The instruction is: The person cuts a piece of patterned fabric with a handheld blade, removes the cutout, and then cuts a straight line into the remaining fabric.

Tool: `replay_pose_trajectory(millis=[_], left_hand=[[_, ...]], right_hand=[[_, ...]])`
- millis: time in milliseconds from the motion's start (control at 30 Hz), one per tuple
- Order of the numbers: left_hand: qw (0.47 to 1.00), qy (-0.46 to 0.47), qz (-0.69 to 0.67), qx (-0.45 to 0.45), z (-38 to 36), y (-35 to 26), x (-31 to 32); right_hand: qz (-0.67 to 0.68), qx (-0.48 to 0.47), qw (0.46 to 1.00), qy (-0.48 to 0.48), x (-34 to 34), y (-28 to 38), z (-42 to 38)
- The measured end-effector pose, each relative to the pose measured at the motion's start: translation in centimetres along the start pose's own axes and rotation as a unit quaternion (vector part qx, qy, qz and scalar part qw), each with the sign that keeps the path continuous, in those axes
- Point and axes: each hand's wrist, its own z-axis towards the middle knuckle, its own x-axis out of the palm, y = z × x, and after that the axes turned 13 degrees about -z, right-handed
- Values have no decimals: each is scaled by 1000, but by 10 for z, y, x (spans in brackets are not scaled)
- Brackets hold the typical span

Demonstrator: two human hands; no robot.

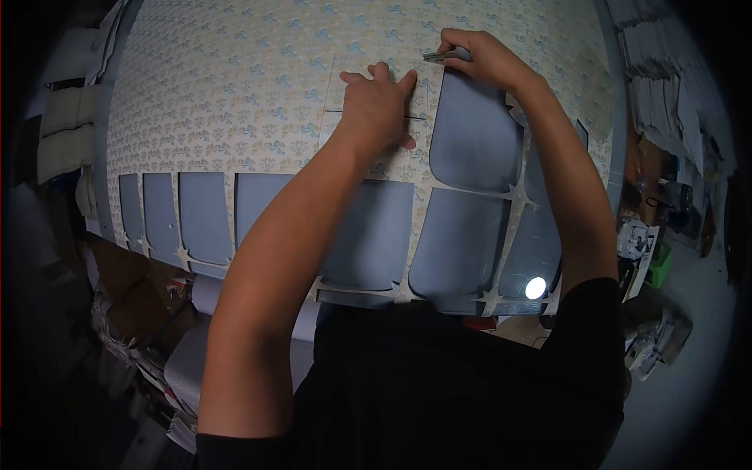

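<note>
A patterned sheet [235,86] with small blue and yellow motifs covers a grey table [368,235]. Rounded panel shapes have been cut out of its near part, so grey shows through. My left hand [380,102] lies flat, fingers spread, pressing a pale template [345,86] onto the sheet. My right hand [478,59] is closed around a slim metal cutting tool [442,56], its tip at the top corner of the template, beside a cut-out opening [474,129]. Thin strips of sheet [470,190] remain between the openings.
Stacks of pale material [66,117] stand at the left. Piled sheets and papers [666,86] fill the right side, with cluttered boxes and a green item [662,266] on the floor. More clutter [149,329] lies under the table's left edge. A bright spot [536,287] shines at the table's near edge.
</note>
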Motion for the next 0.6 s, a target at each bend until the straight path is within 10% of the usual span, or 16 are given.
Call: replay_pose_trajectory(millis=[600], left_hand=[[999, -34, 40, -9, -2, 2, 10]], right_hand=[[78, -93, 992, 37, 48, 66, 107]])
